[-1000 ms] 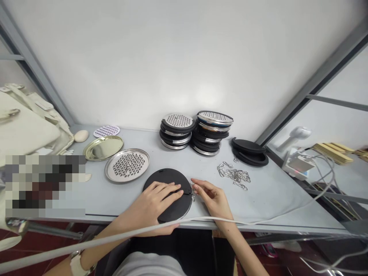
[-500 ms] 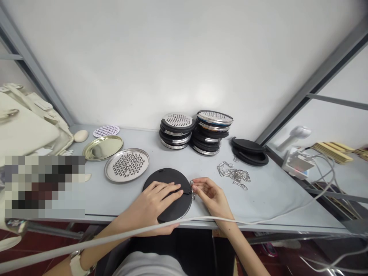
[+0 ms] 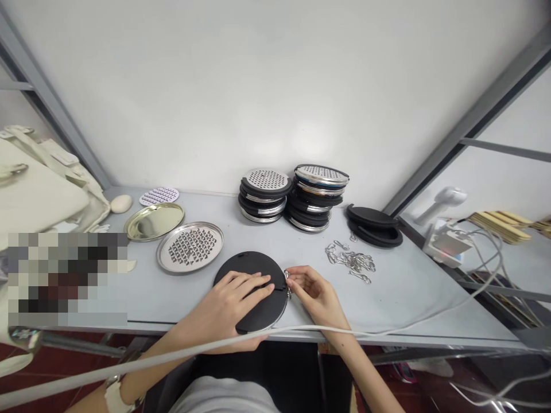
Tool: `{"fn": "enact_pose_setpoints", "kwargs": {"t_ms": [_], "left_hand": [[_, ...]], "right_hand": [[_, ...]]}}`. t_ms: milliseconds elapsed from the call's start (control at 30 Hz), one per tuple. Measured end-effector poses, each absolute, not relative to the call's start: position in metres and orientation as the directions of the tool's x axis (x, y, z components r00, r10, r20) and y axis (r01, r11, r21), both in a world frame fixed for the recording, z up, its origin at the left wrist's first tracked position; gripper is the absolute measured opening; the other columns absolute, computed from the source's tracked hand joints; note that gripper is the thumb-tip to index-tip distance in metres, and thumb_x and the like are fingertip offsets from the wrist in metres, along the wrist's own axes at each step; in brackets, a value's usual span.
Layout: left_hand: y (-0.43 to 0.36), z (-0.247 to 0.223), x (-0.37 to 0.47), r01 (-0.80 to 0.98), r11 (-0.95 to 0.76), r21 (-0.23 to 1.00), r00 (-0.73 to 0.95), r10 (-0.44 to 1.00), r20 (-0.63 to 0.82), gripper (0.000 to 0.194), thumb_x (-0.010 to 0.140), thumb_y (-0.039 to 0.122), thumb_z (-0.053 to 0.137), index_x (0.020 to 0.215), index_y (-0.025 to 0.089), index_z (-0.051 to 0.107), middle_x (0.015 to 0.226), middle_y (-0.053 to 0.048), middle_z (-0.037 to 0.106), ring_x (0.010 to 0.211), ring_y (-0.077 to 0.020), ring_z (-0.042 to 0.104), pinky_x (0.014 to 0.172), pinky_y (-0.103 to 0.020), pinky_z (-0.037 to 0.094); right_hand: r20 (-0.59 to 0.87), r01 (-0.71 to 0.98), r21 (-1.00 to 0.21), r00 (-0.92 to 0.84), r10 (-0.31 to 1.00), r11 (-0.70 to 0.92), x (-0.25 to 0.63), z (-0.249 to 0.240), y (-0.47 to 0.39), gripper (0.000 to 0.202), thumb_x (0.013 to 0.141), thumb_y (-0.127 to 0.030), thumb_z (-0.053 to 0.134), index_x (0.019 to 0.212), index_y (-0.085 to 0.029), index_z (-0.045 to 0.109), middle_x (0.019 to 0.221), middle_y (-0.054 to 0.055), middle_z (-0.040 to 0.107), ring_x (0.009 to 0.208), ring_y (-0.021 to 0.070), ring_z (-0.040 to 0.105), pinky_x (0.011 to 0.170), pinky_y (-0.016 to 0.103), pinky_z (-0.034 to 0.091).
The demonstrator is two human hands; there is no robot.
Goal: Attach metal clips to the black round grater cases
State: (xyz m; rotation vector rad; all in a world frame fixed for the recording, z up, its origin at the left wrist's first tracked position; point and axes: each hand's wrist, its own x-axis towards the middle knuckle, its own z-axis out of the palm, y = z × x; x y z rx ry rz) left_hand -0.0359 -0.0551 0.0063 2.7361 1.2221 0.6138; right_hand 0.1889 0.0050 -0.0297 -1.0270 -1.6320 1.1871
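A round black disc-shaped holder [image 3: 258,264] lies near the table's front edge, with a thin metal rim along its lower right side. My left hand [image 3: 228,304] rests on it, fingers stretched over the top and thumb along the near edge, gripping it. At the disc's right edge, my right hand [image 3: 316,292] pinches a small metal snap hook [image 3: 287,276] between thumb and fingertips. The hook touches the edge or sits right beside it; I cannot tell which. To the right is a loose heap of similar metal hooks [image 3: 353,261].
Two stacks of round black holders with metal grater plates, a left stack [image 3: 264,195] and a right stack [image 3: 318,198], stand by the wall. A grater plate [image 3: 189,246], a gold-toned plate [image 3: 155,221] and black shells [image 3: 374,226] lie around. A white cable [image 3: 301,327] crosses in front.
My right fingertips have shifted very slightly at the disc's edge, and the snap hook has turned a little. My left hand and the disc stay in place.
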Motion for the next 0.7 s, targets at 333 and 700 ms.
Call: {"fn": "enact_pose_setpoints", "kwargs": {"t_ms": [333,700], "left_hand": [[-0.0554,0.0069,-0.0360,0.700,-0.676,0.229,0.602,0.732,0.319,0.063,0.078,0.037,0.061,0.136,0.020,0.044,0.139,-0.008,0.050,0.128,-0.0277,0.045,0.103,-0.042,0.036],[-0.0553,0.0057,-0.0368,0.700,-0.672,0.242,0.605,0.738,0.300,0.064,0.078,0.037,0.060,0.138,0.020,0.043,0.141,-0.008,0.048,0.129,-0.0271,0.042,0.104,-0.042,0.033]], "right_hand": [[0.171,0.126,-0.968,-0.314,0.934,0.219,0.1875,-0.0325,0.0065,0.026,0.086,-0.039,0.063,0.102,-0.019,0.061,0.091,0.007,0.067,0.087,0.0191,0.065,0.082,0.032,0.052],[0.193,0.116,-0.964,-0.318,0.928,0.240,0.1877,-0.0334,0.0049,0.026,0.087,-0.037,0.062,0.105,-0.020,0.059,0.091,0.006,0.064,0.087,0.0188,0.063,0.082,0.032,0.051]]}}
